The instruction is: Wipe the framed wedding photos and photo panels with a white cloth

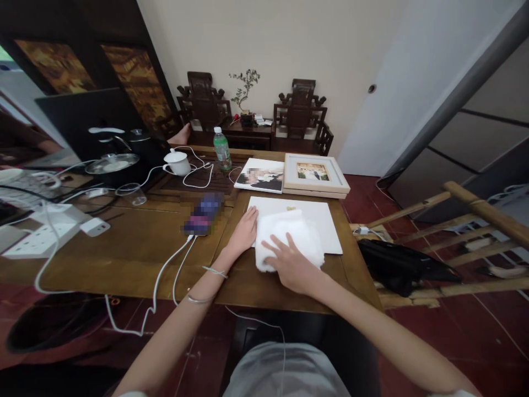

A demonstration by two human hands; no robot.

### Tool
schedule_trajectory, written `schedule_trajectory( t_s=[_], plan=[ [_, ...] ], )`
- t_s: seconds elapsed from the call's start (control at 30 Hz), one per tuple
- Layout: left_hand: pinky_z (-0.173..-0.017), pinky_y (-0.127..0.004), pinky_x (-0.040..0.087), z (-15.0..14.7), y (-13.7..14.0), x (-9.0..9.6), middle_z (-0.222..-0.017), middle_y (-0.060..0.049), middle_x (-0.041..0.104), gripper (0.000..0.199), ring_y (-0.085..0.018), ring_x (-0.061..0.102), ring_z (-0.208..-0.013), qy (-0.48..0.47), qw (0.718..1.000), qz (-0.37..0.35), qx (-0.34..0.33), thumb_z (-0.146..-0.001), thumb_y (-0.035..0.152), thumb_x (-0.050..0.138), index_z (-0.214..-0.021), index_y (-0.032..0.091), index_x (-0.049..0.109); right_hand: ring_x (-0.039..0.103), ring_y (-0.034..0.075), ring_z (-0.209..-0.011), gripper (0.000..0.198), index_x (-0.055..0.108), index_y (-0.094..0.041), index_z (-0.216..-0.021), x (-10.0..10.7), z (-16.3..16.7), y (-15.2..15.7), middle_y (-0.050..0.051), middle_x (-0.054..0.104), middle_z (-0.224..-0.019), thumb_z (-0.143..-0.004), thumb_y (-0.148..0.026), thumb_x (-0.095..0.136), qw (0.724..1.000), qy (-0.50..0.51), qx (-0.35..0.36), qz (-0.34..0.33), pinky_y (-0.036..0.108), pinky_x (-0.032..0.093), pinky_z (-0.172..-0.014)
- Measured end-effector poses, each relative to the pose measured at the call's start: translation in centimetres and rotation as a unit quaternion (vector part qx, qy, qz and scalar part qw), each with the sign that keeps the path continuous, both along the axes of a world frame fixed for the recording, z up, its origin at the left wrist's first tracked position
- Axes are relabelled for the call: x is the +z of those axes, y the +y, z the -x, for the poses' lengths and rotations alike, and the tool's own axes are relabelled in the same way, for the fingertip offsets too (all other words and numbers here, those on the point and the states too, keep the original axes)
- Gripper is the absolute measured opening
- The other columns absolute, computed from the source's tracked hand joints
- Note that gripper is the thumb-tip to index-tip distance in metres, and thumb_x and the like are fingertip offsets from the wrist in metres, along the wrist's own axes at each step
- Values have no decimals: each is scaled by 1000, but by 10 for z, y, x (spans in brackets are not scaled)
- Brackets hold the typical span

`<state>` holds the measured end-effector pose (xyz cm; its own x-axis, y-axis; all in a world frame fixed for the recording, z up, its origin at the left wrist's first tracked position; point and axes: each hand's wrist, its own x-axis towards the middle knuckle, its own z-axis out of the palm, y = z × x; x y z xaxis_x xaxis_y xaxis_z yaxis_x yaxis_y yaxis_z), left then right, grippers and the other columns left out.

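Observation:
A folded white towel [285, 225] lies on a flat white panel [330, 229] near the front right of the wooden table. My right hand [291, 263] rests on the towel, palm down with fingers spread. At the panel's left edge, my left hand [244, 230] lies with its fingers stretched out over the rim, beside the towel. Its thumb is hard to make out. Part of the panel is hidden under the towel, and a small yellowish mark shows just above the cloth.
Behind the panel lie a photo print [260, 175] and a framed picture [314, 173]. To the left are a phone [202, 215] with cables, a green bottle [222, 150], a lidded white cup [177, 163], a clear plastic cup [134, 194] and a power strip [41, 237].

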<state>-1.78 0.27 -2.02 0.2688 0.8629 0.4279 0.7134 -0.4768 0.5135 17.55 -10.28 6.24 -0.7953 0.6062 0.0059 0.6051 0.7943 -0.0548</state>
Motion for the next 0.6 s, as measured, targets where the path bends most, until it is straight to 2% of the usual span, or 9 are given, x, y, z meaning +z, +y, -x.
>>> schedule_trajectory(
  t_s=[0.07,0.13,0.27,0.37,0.47,0.6],
  plan=[
    [-114,-48,29,0,0,-1,-144,-18,43,44,-26,32,-138,-2,1000,-1,-4,-93,18,30,-132,7,48,28,33,-138,45,61,-16,-114,6,-4,-11,12,44,-144,-76,-4,42,999,8,25,30,65,19,-108],
    [-114,-48,29,1,0,-1,-143,-18,43,44,-26,32,-138,-4,1000,-3,-4,-94,19,30,-131,6,48,33,29,-136,46,62,-16,-111,9,-9,-10,12,48,-140,-72,-3,42,998,30,28,50,60,20,-110],
    [-114,-48,30,1,1,-2,-142,-17,45,43,-26,33,-138,-9,1000,-10,-3,-92,17,32,-130,9,49,55,22,-116,51,63,-19,-106,11,-15,21,8,67,-115,-66,0,40,993,85,-17,82,48,25,-111],
    [-113,-49,30,1,3,-4,-142,-16,46,44,-26,34,-137,-18,1000,-11,-4,-91,15,32,-130,10,50,62,21,-99,52,62,-19,-110,11,-13,53,5,70,-102,-68,-1,37,990,96,-50,87,48,27,-109],
    [-114,-49,28,0,2,-2,-142,-18,46,43,-27,34,-137,-32,999,-2,-9,-92,18,33,-130,8,50,58,23,-109,53,58,-16,-118,7,-3,82,10,66,-114,-72,-1,36,991,90,-85,49,51,24,-108],
    [-113,-46,30,-2,-8,12,-142,-15,46,45,-25,40,-134,-100,995,19,7,-96,29,33,-136,12,45,28,34,-137,55,50,-12,-129,-5,22,102,18,43,-142,-76,-3,39,987,48,-150,-21,66,15,-105]
  ],
)
